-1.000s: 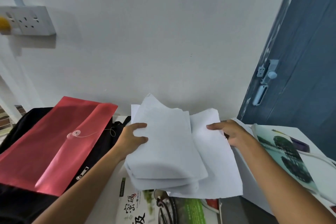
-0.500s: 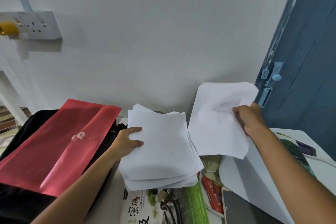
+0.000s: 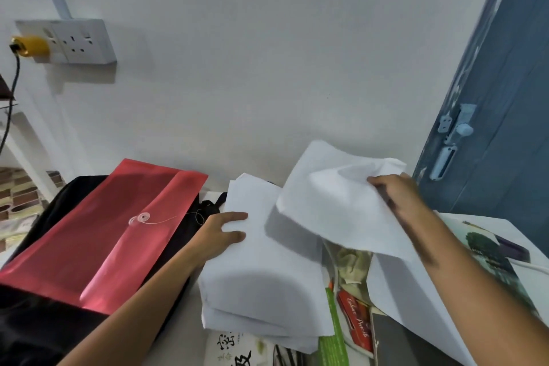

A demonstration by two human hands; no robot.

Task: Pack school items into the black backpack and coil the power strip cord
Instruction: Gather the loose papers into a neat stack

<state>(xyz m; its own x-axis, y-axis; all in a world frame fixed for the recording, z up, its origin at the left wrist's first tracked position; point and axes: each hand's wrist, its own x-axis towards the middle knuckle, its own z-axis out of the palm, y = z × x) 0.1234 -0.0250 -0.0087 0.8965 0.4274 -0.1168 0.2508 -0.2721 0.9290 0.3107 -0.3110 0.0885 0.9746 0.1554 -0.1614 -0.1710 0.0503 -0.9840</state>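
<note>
My left hand (image 3: 221, 232) holds a stack of white paper sheets (image 3: 261, 282) by its left edge, thumb on top. My right hand (image 3: 396, 196) grips a loose white sheet (image 3: 329, 202) at its right edge and holds it raised, overlapping the stack's right side. The black backpack (image 3: 26, 324) lies at the left with a red string-tie envelope (image 3: 98, 232) on top of it. A white cord (image 3: 528, 266) shows at the far right edge; the power strip itself is hidden.
Under the papers lie a book with printed characters (image 3: 228, 350), a green booklet (image 3: 334, 333), a red pencil box (image 3: 356, 321) and another white sheet (image 3: 416, 300). A picture book (image 3: 487, 249) lies right. A wall socket (image 3: 77, 41) with a yellow plug (image 3: 29, 45) is upper left; a blue door (image 3: 499, 113) stands right.
My right hand has brought the loose sheet leftward and down, over the stack in my left hand. One second ago that sheet lay on the table under my right hand.
</note>
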